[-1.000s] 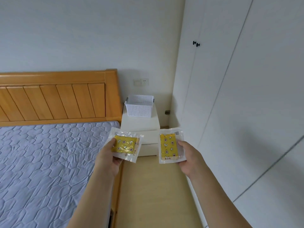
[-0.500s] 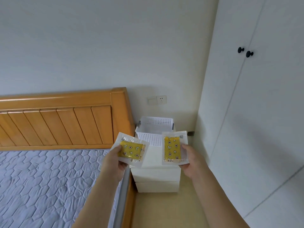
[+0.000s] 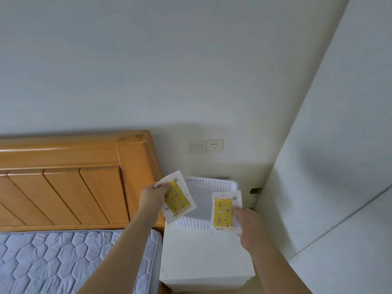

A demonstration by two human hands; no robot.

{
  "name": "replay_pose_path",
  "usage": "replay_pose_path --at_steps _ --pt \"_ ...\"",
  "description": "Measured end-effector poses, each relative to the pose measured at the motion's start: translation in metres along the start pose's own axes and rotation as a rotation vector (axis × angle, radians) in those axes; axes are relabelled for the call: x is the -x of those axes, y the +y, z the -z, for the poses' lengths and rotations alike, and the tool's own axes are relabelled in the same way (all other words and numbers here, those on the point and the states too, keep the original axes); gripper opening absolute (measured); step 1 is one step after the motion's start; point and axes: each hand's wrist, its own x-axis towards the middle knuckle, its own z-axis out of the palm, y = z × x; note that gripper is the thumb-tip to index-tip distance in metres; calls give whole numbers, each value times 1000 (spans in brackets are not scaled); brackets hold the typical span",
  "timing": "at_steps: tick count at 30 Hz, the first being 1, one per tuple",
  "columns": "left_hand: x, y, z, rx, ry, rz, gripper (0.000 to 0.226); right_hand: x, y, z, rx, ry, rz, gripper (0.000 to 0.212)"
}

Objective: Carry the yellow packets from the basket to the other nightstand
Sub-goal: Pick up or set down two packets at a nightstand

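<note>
Headboard (image 3: 70, 183) of orange wood fills the space left of the white nightstand (image 3: 205, 257), and the bed (image 3: 63, 262) lies below it. On the nightstand's top sits the white basket (image 3: 212, 184). Above the basket, the left hand (image 3: 151, 199) pinches one yellow packet (image 3: 177, 197) by its left edge, tilted; the right hand (image 3: 249, 227) grips another packet (image 3: 223, 213) upright, fingers curled on its right margin. Judged step: delivery, with both packets held over the basket. Next: lower them and release.
</note>
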Motion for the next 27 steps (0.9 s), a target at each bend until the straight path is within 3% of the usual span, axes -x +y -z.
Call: replay_pose_path --at_steps 6,9,15,21,25,27 --pt "-152 -19 -72 -715 -253 -194 28 -131 14 -56 103 52 -178 23" --pt "-208 -53 -109 -954 -355 -212 25 -196 31 -72 148 104 -209 25" --pt "-282 -153 -169 -1169 -493 -123 31 -306 91 -93 286 130 -284 24" --pt "-327 -229 -192 -1139 -398 -19 20 -367 144 -104 314 102 -377 29" --pt "-331 -250 -188 -1319 -294 -157 25 -383 163 -107 351 107 -380 27" --pt "-316 -244 -185 -1379 -339 -285 37 -387 170 -107 366 119 -378 29"
